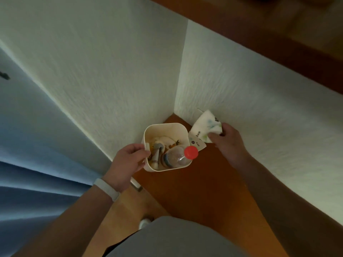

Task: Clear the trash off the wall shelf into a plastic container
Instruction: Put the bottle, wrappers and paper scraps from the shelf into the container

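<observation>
A red-capped clear plastic bottle (177,158) juts from the cream square plastic container (163,124). The left hand (128,162) grips its rim; the right hand (228,140) pinches a floral white paper wrapper (206,126).

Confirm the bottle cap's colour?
Red; the cap shows clearly in the head view.

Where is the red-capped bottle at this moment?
Head view, centre: the red-capped bottle sits in the cream container, cap at its right rim, while the left hand holds the opposite rim.

print on tissue packet (204,129), illegible
</observation>
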Demonstrator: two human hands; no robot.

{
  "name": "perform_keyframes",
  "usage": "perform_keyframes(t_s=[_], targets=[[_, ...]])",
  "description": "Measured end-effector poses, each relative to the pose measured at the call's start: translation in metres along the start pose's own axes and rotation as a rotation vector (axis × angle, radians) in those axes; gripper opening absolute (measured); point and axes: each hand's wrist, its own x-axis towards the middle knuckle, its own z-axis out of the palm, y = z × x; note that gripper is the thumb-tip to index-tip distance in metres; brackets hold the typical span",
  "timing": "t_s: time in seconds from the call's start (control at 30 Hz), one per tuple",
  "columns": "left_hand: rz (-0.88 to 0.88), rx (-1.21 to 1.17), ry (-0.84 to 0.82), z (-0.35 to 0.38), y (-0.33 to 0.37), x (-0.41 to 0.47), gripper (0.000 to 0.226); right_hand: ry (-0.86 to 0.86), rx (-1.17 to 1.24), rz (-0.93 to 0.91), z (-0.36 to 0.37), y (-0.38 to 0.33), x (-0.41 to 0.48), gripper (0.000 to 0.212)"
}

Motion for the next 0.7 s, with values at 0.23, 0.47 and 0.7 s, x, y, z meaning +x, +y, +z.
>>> perform_keyframes(t_s=[0.23, 0.47, 0.7], targets=[[-0.001, 0.028, -0.016, -0.005, -0.002, -0.004, 0.011, -0.139, -0.193, -0.267, -0.002, -0.072, -0.012, 0.014], [0.013, 0.030, -0.039, -0.010, 0.001, -0.012, 0.012, -0.387, -0.554, -0.484, 0.023, -0.096, -0.012, 0.015], [-0.008, 0.020, -0.025, -0.011, -0.001, -0.014, 0.012, -0.408, -0.536, -0.512, 0.042, -0.082, -0.005, 0.023]])
